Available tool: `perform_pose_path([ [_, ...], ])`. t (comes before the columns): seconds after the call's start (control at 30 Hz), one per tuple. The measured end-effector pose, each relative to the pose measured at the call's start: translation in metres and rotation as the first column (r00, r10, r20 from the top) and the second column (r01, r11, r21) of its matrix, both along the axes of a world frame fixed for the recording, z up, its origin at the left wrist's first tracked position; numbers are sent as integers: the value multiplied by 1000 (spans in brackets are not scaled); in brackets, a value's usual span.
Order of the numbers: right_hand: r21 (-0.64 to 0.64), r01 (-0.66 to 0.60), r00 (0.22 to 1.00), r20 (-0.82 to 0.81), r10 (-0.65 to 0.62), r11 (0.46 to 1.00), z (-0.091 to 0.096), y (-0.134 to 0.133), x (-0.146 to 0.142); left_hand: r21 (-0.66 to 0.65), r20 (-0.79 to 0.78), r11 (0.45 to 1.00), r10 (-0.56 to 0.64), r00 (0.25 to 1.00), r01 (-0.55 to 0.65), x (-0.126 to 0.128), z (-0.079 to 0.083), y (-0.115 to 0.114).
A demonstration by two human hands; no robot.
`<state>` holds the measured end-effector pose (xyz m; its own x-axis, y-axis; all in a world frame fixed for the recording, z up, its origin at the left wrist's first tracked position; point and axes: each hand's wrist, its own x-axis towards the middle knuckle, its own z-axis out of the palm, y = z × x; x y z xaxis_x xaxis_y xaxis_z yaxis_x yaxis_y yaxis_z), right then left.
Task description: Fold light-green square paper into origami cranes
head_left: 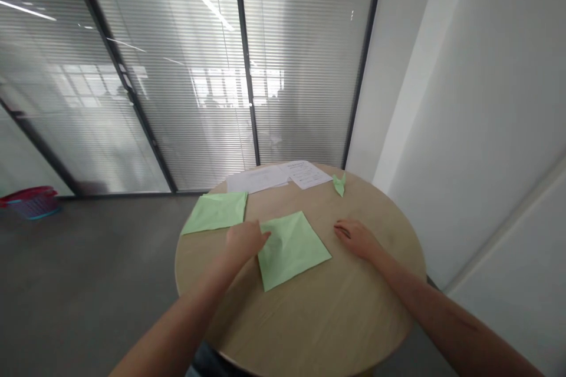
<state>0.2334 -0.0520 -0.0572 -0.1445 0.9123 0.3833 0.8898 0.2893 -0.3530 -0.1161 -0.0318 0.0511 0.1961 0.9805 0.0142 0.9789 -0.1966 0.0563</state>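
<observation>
Green paper sheet [294, 250] is lying flat on the round wooden table [318, 318], its left corner sitting under the left hand [244, 241].

Left fingers are bunching together and pressing on that corner. Cannot tell whether they are pinching the edge.

Right hand [356, 237] is resting palm-down on bare wood, fingers loosely together, apart from the sheet's right side.

Judgement: the sheet is being steadied, uncreased. Lifting a corner would call for a clean pinch at the edge.

Beyond the left fingers a second green sheet [216, 212] is lying. Beyond the right fingers are lying a small folded green piece [339, 184] and white papers [278, 177], print too blurred for reading.
</observation>
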Motion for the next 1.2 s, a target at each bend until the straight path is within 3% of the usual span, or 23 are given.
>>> perform_pose_path([
  [0.13,-15,-24,999,-42,23,1000,4,9,-7,-71,104,997,-13,995,20,-5,-21,13],
  [0.23,-66,-11,974,-226,-4,998,5,25,-13,-65,189,994,-70,979,84,7,-35,26],
  [0.4,-120,98,916,-378,-137,988,-2,56,-16,-32,372,987,-132,919,154,32,-40,61],
  [0.43,-132,136,890,-419,-179,982,-4,61,-15,-10,493,990,-116,862,139,35,-41,67],
  [0.5,-153,200,825,-507,-251,968,-6,68,-12,26,592,992,-113,798,121,37,-45,75],
  [0.6,-185,199,724,-635,-272,962,-7,72,-9,7,910,998,-34,413,66,33,-55,81],
  [0.67,-206,134,674,-698,-242,969,-4,70,-11,-45,979,995,26,200,91,28,-61,81],
  [0.73,-216,18,630,-756,-179,976,0,65,-18,-101,994,992,98,43,77,26,-65,80],
  [0.8,-222,-257,466,-881,-81,940,4,58,-28,-141,988,984,147,-55,105,27,-66,78],
  [0.83,-228,-325,433,-899,-70,918,7,54,-34,-154,983,980,165,-82,126,28,-66,76],
  [1.03,-208,-360,486,-874,-8,909,9,47,-52,-162,981,967,179,-72,197,31,-70,73],
  [1.1,-214,-341,473,-880,-30,915,7,47,-53,-179,977,938,204,-56,296,29,-72,74],
  [1.2,-209,-339,424,-904,-49,917,5,48,-52,-231,970,893,241,24,387,25,-72,74],
])
